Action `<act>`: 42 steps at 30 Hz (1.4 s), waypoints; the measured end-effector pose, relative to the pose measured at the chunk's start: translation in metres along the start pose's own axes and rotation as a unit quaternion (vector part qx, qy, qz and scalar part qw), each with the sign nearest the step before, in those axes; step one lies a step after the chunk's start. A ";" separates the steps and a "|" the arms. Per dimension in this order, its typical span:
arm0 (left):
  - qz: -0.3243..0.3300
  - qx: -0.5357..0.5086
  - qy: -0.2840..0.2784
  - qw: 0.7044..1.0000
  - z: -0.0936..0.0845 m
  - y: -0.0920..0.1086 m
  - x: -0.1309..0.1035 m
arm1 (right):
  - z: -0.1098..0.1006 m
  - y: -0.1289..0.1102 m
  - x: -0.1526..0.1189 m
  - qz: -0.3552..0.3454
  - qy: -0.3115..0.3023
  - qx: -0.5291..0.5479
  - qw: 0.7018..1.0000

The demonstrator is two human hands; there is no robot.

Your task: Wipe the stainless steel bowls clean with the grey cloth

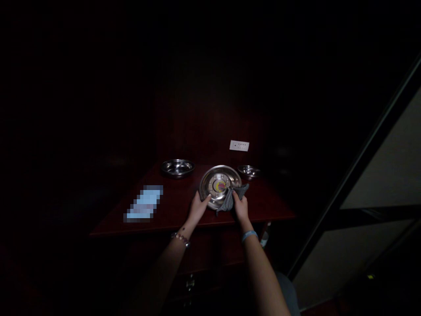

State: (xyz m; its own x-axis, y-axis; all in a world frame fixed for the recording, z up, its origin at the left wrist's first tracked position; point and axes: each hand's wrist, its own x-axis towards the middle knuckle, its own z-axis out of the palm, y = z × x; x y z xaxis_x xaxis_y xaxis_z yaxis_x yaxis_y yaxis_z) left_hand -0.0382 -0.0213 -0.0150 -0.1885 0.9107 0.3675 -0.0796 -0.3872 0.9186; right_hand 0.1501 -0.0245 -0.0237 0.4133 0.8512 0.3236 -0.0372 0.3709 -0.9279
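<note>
A shiny steel plate (213, 175) with a raised rim and a yellow and pink sticker in its middle is tilted up towards me above the table. My left hand (198, 208) grips its lower left rim, thumb on the inner side. My right hand (241, 207) is closed on a grey cloth (226, 201), which is pressed against the lower right of the plate. The right fingertips are hidden behind cloth and plate. Two more steel dishes rest on the table: a wider one (177, 168) at the back left, a smaller-looking one (249, 171) at the back right.
The dark red wooden table (177, 215) has its front edge just below my hands. A pixelated bluish flat object (144, 204) lies on the left. A white socket plate (239, 145) is on the back wall. A pale framed panel (378, 162) slants along the right.
</note>
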 end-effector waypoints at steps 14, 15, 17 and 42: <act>-0.016 0.026 -0.021 0.999 0.002 0.002 -0.001 | -0.001 -0.003 -0.001 0.001 0.009 0.000 1.000; -0.018 0.028 -0.028 0.999 0.003 0.002 -0.001 | -0.001 -0.003 -0.001 0.001 0.011 -0.002 1.000; -0.017 0.031 -0.043 0.998 0.004 0.002 -0.002 | -0.001 -0.003 -0.001 0.003 0.011 -0.002 1.000; 0.002 0.026 0.023 0.999 0.001 0.011 -0.003 | 0.001 -0.003 -0.002 -0.015 0.000 -0.013 1.000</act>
State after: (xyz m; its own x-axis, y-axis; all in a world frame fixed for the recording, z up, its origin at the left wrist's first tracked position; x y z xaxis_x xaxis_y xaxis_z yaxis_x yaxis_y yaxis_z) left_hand -0.0377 -0.0286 -0.0061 -0.2329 0.9010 0.3659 -0.0283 -0.3824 0.9236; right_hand 0.1486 -0.0270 -0.0216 0.4143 0.8397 0.3510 -0.0016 0.3864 -0.9223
